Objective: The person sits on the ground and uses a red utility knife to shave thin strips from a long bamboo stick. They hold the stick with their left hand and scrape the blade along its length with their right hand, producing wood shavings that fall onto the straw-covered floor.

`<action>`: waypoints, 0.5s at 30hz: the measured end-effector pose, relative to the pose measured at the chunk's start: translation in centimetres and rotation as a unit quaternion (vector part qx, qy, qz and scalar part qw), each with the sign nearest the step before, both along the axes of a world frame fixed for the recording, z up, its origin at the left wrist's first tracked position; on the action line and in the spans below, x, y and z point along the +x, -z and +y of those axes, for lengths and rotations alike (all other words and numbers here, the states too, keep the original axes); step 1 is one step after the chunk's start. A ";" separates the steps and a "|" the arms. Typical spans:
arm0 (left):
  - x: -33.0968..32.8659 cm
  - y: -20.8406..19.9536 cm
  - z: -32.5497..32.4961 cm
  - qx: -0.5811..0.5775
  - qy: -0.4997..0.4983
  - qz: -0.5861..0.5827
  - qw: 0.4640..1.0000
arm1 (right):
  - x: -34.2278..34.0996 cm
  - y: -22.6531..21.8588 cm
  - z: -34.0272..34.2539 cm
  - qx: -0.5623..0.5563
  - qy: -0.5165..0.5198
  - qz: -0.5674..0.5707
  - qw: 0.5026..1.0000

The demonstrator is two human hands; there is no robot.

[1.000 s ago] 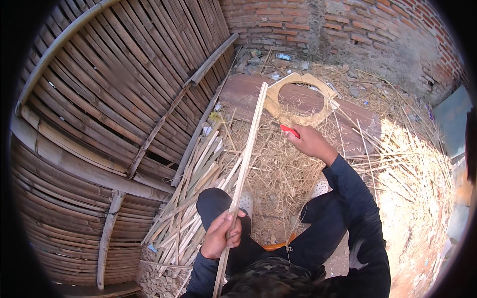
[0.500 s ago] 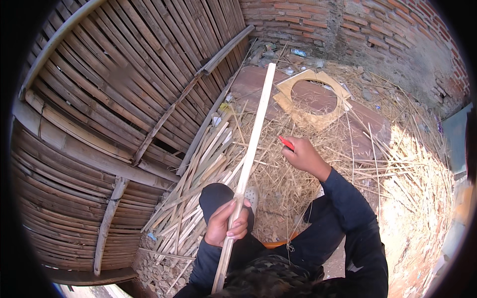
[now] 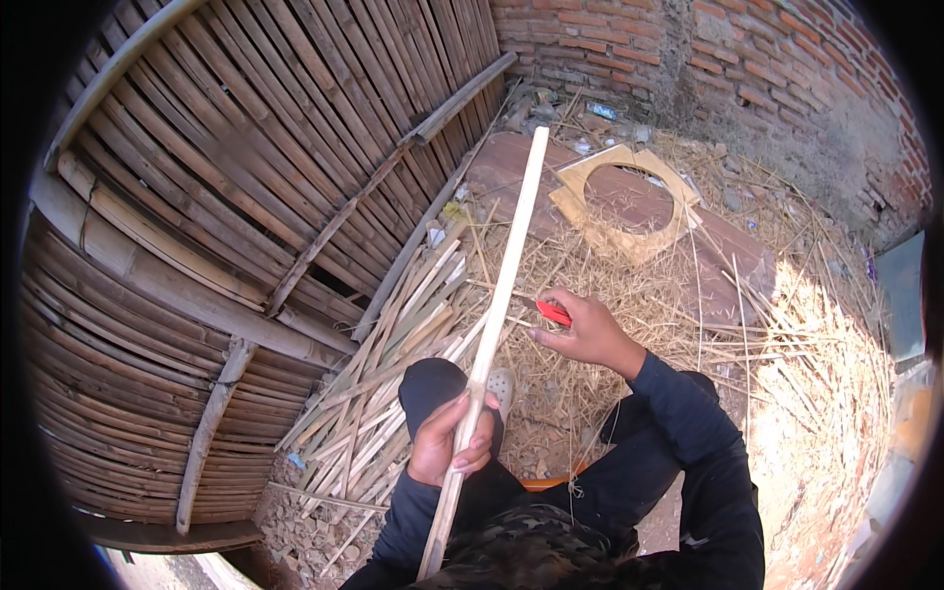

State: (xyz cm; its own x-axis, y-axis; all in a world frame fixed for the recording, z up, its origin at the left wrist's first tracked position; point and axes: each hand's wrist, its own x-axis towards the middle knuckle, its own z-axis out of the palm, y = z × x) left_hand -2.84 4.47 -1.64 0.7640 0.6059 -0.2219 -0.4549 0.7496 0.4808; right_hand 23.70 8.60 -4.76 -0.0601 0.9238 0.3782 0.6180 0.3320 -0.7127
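A long pale bamboo strip (image 3: 513, 241) slants up and away from me, its near end close to my body. My left hand (image 3: 452, 439) is wrapped round its lower part, above my left knee. To the right of the strip, my right hand (image 3: 590, 332) grips a knife with a red handle (image 3: 554, 313). The short dark blade seems to point left toward the strip, with a small gap between them. Part of the handle is hidden by my fingers.
Split bamboo strips (image 3: 393, 344) lie piled on my left beside a bamboo slat wall (image 3: 246, 147). Ahead, a board with a round hole (image 3: 580, 211) rests on shavings (image 3: 551, 393) and a brown panel (image 3: 501, 162). A brick wall (image 3: 619, 49) stands behind.
My right hand has turned, and the knife has come lower and a little left, closer to the strip. The left hand keeps its hold on the bamboo strip.
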 end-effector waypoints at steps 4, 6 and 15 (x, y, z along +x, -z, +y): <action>0.8 0.2 0.5 0.070 -0.014 0.091 0.993 | -1.1 0.4 -1.1 0.038 -0.027 -0.035 0.998; 1.5 0.2 0.6 0.106 -0.019 0.146 0.983 | -1.9 0.8 -1.5 0.025 -0.013 -0.095 0.995; 2.3 0.4 0.5 0.111 0.009 0.182 0.977 | -2.7 0.3 -1.8 0.126 0.000 -0.185 0.975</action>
State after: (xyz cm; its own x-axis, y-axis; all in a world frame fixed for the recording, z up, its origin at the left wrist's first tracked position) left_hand -0.50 4.99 -2.03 0.6706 0.6567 -0.3450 -0.2109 0.6147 0.7601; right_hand 21.01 6.85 -5.08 -0.2356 0.8041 0.5458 0.8167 0.4683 -0.3373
